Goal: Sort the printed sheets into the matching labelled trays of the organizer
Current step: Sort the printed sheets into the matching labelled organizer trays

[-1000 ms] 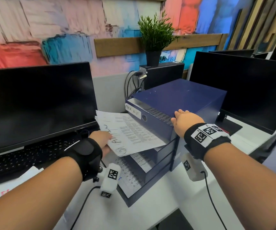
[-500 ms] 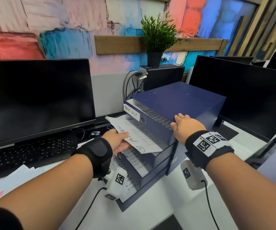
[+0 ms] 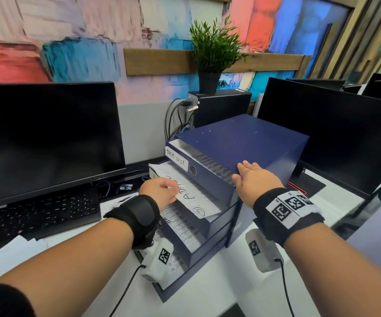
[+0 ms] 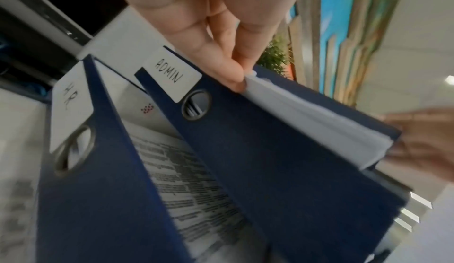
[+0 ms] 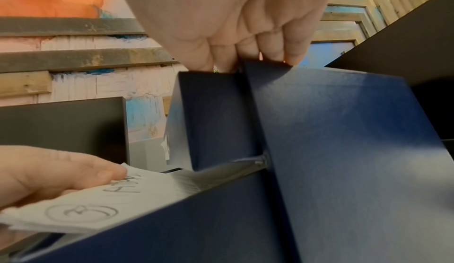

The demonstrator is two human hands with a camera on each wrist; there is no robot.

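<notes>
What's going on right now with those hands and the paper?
Left hand pinching sheet, part-way into ADMIN tray. Right hand flat on organizer. Nothing blocking.

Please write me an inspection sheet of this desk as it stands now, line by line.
Surface: white desk, bare at the near edge.
Job's things: blue organizer with trays labelled TASK LIST, ADMIN and HR; printed sheets lie in the trays; a sheet marked with a circled 3 sits partly inside the ADMIN tray.
Clutter: loose papers at the left by the keyboard.
Hands: left hand pinches the sheet; right hand rests flat on the organizer's top.
Cables: wrist-camera leads; black cables behind the organizer.
Surroundings: dark monitors, potted plant, painted wall.
</notes>
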